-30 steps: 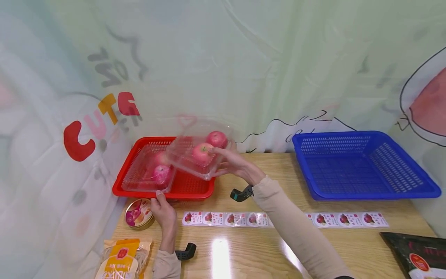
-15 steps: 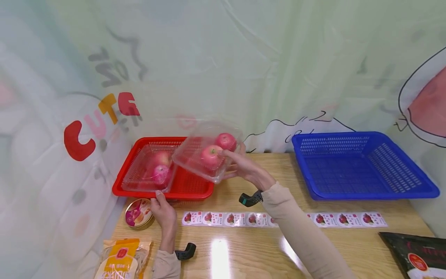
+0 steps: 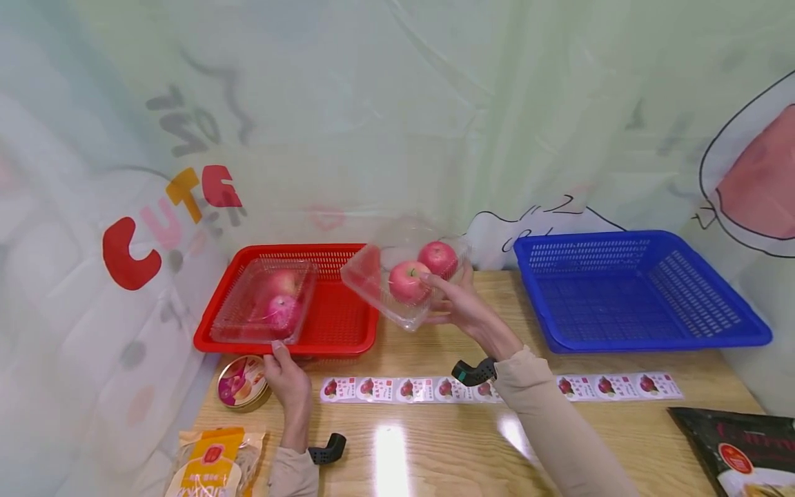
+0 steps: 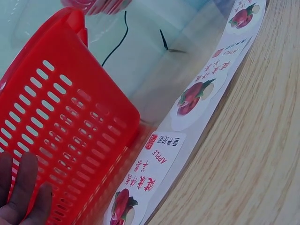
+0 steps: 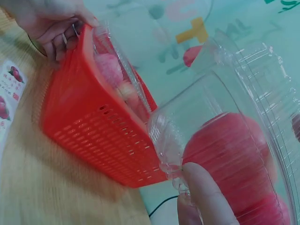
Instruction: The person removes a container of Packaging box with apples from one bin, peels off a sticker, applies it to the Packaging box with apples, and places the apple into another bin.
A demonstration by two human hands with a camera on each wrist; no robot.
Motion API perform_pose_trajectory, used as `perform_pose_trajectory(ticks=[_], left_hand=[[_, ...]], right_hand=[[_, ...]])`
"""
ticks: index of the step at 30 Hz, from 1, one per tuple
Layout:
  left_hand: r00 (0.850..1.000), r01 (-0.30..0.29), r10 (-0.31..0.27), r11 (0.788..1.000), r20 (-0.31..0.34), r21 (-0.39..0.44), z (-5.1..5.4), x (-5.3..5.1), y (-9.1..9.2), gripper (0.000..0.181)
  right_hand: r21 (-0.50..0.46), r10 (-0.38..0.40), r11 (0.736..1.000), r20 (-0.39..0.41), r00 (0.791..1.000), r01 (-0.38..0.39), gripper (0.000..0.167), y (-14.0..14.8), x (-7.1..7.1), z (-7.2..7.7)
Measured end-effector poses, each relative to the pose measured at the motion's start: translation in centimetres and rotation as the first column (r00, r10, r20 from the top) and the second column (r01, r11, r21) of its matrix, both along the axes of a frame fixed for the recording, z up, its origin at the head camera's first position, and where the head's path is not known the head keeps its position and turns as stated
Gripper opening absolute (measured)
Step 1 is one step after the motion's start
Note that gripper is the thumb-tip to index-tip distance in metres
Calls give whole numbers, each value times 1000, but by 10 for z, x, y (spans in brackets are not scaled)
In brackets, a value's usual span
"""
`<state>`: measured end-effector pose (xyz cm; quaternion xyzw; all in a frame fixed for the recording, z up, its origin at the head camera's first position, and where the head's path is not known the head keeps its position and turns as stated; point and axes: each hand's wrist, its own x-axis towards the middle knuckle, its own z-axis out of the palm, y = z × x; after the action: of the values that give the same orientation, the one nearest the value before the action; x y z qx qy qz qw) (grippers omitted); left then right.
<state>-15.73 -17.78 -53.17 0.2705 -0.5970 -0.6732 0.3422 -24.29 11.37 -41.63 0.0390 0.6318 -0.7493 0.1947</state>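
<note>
My right hand [image 3: 467, 310] holds a clear plastic box [image 3: 368, 275] in the air, thumb on its near side. Two red apples [image 3: 410, 281] show inside it. The box is tilted and hangs between the red basket [image 3: 341, 307] and the blue one, nearer the red. My left hand [image 3: 289, 386] grips the red basket's front rim; in the right wrist view the left thumb lies over the rim and the fingers are outside. A second clear box [image 3: 239, 307] with apples [image 3: 283, 312] rests in the red basket's left part.
A blue basket [image 3: 596, 307] stands at the right. A strip of apple labels [image 3: 406, 390] runs along the table [image 3: 459, 442]. A round tin [image 3: 242, 383] and a yellow-orange packet [image 3: 214, 466] lie at the left, a black packet [image 3: 739, 445] at the right.
My right hand has carried the clear box of apples to the right, from over the red basket towards the blue one. My left hand stays on the red basket's rim.
</note>
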Motion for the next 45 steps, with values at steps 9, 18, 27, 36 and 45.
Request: perform_pose_trajectory(ticks=[9, 18, 27, 36, 45], left_hand=[[1000, -7, 7, 1000, 7, -16, -1, 1, 0, 41], [1000, -11, 11, 1000, -5, -20, 0, 2, -1, 41], [1000, 19, -19, 1000, 8, -13, -1, 3, 1, 42], [999, 33, -33, 999, 1, -10, 0, 4, 0, 42], [999, 43, -43, 999, 10, 6, 4, 6, 2, 41]], right_hand=[[-10, -125, 992, 9, 992, 125, 110, 13, 23, -17], [-81, -311, 946, 47, 949, 314, 119, 14, 37, -41], [-76, -406, 908, 70, 911, 411, 123, 10, 48, -59], [-55, -453, 887, 85, 887, 458, 125, 9, 57, -72], [-32, -455, 887, 118, 883, 461, 126, 10, 67, -79]])
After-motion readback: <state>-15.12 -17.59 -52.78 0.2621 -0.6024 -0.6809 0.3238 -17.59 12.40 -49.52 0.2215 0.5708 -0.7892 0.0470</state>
